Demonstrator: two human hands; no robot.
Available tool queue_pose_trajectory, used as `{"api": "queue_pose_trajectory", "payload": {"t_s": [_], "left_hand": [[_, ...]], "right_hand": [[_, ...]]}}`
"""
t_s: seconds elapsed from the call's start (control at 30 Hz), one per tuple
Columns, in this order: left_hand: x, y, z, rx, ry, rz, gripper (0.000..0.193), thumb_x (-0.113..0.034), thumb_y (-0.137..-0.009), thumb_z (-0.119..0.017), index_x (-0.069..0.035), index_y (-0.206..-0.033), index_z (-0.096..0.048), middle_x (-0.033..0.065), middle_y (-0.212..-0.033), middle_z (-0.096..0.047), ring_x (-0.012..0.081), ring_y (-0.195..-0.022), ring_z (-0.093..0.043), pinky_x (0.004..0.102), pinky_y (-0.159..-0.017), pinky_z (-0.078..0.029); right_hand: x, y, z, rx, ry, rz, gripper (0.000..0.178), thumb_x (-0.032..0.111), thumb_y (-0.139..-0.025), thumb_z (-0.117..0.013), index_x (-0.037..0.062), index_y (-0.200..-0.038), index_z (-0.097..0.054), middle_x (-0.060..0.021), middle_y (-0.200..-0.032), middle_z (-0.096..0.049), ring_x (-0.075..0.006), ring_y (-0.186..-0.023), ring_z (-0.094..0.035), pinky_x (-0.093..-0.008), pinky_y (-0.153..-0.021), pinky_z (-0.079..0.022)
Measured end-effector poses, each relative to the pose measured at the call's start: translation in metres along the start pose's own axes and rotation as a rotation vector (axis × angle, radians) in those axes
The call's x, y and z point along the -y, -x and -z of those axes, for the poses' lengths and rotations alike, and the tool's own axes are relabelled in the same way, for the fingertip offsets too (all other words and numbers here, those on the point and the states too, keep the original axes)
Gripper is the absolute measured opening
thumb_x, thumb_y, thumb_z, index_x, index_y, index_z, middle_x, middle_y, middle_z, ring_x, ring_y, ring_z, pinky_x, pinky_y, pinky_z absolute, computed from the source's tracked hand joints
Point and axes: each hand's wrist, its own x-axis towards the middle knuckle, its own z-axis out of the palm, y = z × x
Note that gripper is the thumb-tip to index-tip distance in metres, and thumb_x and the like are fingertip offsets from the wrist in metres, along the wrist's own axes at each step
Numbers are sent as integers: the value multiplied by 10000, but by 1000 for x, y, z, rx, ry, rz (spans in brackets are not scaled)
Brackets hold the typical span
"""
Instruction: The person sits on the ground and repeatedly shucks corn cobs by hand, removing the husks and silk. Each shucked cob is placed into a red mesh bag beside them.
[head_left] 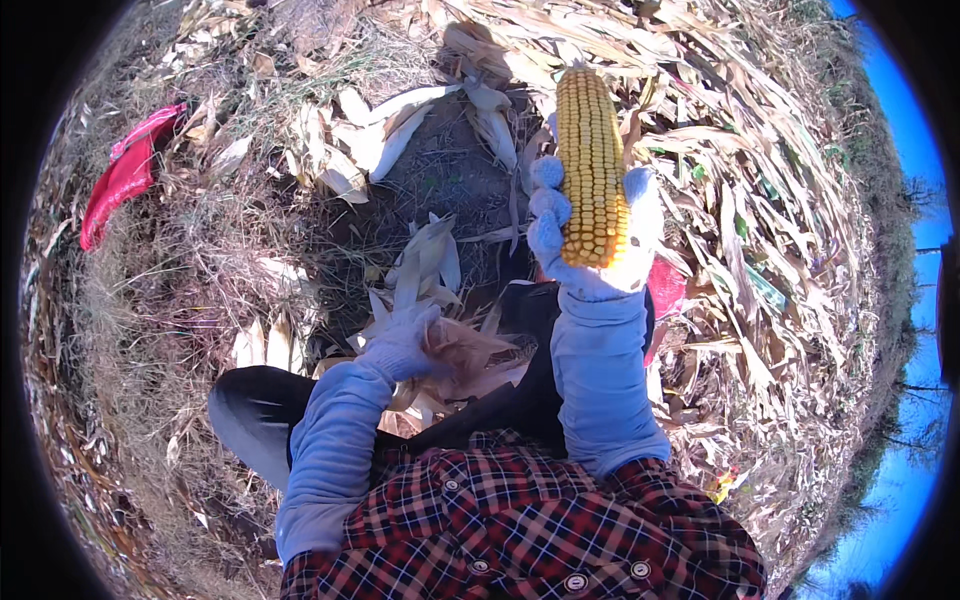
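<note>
A bare yellow ear of corn (590, 165) rests upright against my right hand (603, 282), which wears a white knitted glove. Its fingers curl around the lower part of the ear from the left side, with the thumb at the right. Lower and to the left, my left hand (398, 347), gloved the same way, is closed on a dry corn husk (465, 345) over my lap. Its fingertips are partly hidden. Just beyond that hand stands another clump of pale husk leaves (428, 260).
Peeled husks (395, 140) lie on the dark soil ahead. A broad heap of dry corn leaves (740, 200) covers the right side. A red sack or cloth (125, 180) lies at far left, and a red piece (666, 288) shows beside my right forearm. My bent knee (250, 415) is at left.
</note>
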Motion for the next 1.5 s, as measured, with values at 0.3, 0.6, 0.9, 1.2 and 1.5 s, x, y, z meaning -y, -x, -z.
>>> {"api": "queue_pose_trajectory", "payload": {"t_s": [0.3,0.6,0.9,1.2,1.5], "left_hand": [[-26,-4,8,289,-142,377,994,-374,-718,-905,-201,-1554,-396,201,-1445,-560,410,-1296,-564,461,-1080,-475],[-8,-22,-3,10,22,224,930,-152,-767,-868,-214,-1562,-391,181,-1414,-580,397,-1312,-559,453,-1092,-467],[-3,-52,-12,90,57,208,944,-119,-787,-844,-272,-1584,-362,180,-1473,-538,420,-1299,-562,469,-1042,-495],[-1,-52,-13,-11,44,149,920,-133,-741,-855,-159,-1555,-426,201,-1344,-604,428,-1221,-581,462,-1068,-476],[11,-44,-17,-74,-24,68,750,-175,-747,-849,-143,-1427,-535,181,-1389,-583,396,-1291,-537,482,-1087,-457]], "right_hand": [[139,147,134,-917,622,338,505,363,-853,-801,85,-1235,-624,-183,-1036,-676,-340,-868,-687,-553,-767,-606],[134,184,301,-1366,253,131,394,283,-895,-794,59,-1169,-619,-172,-971,-652,-342,-810,-673,-539,-722,-643],[135,203,416,-1430,1250,-9,969,243,-933,-740,62,-1647,-109,-186,-1401,-612,-375,-1179,-661,-372,-970,-564],[126,153,396,-1646,1740,-421,1006,495,-924,-693,107,-1661,-129,-393,-1466,-471,-497,-1356,-511,-489,-1154,-407],[192,132,346,-924,2173,-820,739,478,-990,-632,16,-1535,-445,-268,-1462,-563,-344,-1365,-560,-402,-1146,-423]]}}
